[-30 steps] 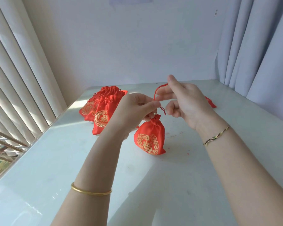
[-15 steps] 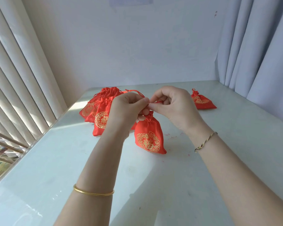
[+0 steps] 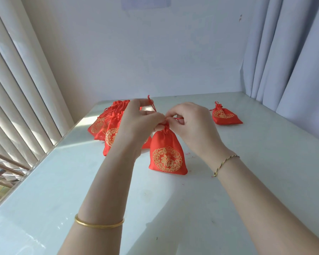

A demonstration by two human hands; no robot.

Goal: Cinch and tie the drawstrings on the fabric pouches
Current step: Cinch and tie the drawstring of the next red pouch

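The left hand point(image 3: 138, 124) and the right hand point(image 3: 193, 124) each pinch the red drawstring point(image 3: 153, 104) above the cinched pouch point(image 3: 166, 155) standing on the counter point(image 3: 256, 181).

The pouch point(image 3: 167, 155) at the middle of the table is seen to be bright red, with a round gold wreath and a gold character at its centre printed on the front. Its drawstring point(image 3: 151, 101) is coloured the same red. The same red cloth and gold rings are shown by the heap of pouches point(image 3: 107, 129) near the table's left edge and by the lone pouch point(image 3: 225, 115) toward the far right corner. The table point(image 3: 247, 190) is rendered glossy pale white, faintly green. A plain gold bangle point(image 3: 99, 222) is worn on the left wrist. A twisted bracelet point(image 3: 226, 163), seemingly of gold and dark strands, is worn on the right.
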